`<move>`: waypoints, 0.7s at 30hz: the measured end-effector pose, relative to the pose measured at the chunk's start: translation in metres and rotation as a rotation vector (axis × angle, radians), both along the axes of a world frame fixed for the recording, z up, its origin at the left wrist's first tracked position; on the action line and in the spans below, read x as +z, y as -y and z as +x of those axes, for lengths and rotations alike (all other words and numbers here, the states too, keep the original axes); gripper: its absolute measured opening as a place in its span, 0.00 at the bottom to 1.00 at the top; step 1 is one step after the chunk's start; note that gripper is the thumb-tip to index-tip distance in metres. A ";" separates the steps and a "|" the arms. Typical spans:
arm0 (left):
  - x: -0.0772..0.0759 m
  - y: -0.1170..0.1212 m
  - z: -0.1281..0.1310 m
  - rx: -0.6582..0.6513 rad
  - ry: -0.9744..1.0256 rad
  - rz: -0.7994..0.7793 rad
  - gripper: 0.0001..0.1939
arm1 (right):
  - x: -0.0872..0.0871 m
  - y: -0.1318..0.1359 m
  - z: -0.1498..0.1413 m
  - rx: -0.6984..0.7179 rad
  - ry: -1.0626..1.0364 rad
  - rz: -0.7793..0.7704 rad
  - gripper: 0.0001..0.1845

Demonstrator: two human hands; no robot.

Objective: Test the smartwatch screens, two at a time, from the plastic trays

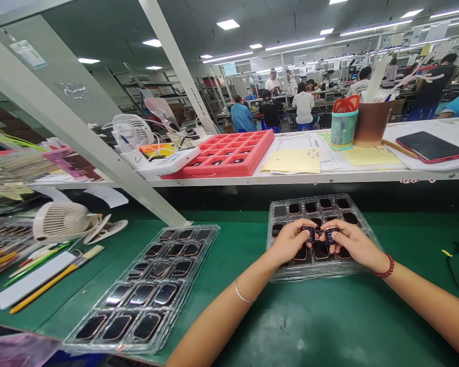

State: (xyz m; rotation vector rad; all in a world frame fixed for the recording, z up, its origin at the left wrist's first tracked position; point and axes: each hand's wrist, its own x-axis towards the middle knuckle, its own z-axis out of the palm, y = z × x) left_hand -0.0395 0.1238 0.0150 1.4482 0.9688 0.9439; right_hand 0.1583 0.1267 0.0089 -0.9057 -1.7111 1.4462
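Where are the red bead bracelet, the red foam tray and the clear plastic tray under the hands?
Red bead bracelet (pixel 385 269): head view, on its beads.
Red foam tray (pixel 222 171): head view, on its front edge.
Clear plastic tray (pixel 361 216): head view, on its right rim.

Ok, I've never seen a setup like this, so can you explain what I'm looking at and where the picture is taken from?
This is one view from a camera worn on a person's head, looking down at their own bare hands. The left hand and the right hand each pinch a small dark rectangular unit, watch-shaped, above a clear plastic tray of similar units. A second tray lies to the left on the green mat. Behind stands a shelf with a red foam tray.
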 end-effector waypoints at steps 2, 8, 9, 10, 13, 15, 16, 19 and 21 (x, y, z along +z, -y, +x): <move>-0.001 -0.001 0.000 -0.007 -0.002 0.000 0.12 | 0.001 0.000 0.000 -0.003 -0.005 -0.003 0.11; -0.004 -0.002 -0.002 -0.024 0.004 0.000 0.13 | 0.000 0.000 0.000 -0.002 -0.009 -0.002 0.12; -0.004 -0.002 -0.002 -0.023 0.002 -0.002 0.13 | 0.000 0.000 0.000 -0.001 -0.007 -0.002 0.12; -0.004 -0.002 -0.002 -0.019 0.001 -0.006 0.13 | 0.000 0.000 0.000 0.000 -0.005 -0.003 0.12; -0.004 -0.001 -0.002 -0.014 -0.004 -0.013 0.13 | 0.001 0.000 0.000 0.000 -0.004 0.000 0.12; -0.003 -0.001 -0.002 -0.017 -0.010 -0.013 0.12 | 0.001 0.001 0.000 -0.004 -0.005 0.002 0.12; -0.003 -0.001 -0.002 -0.015 -0.015 -0.013 0.12 | 0.001 0.001 0.000 -0.007 -0.005 -0.001 0.12; -0.002 -0.001 -0.001 -0.005 -0.027 -0.015 0.12 | 0.001 0.001 0.000 -0.011 -0.005 -0.014 0.11; -0.001 -0.001 -0.001 -0.007 -0.028 -0.016 0.12 | 0.001 0.001 0.000 -0.005 -0.012 -0.011 0.11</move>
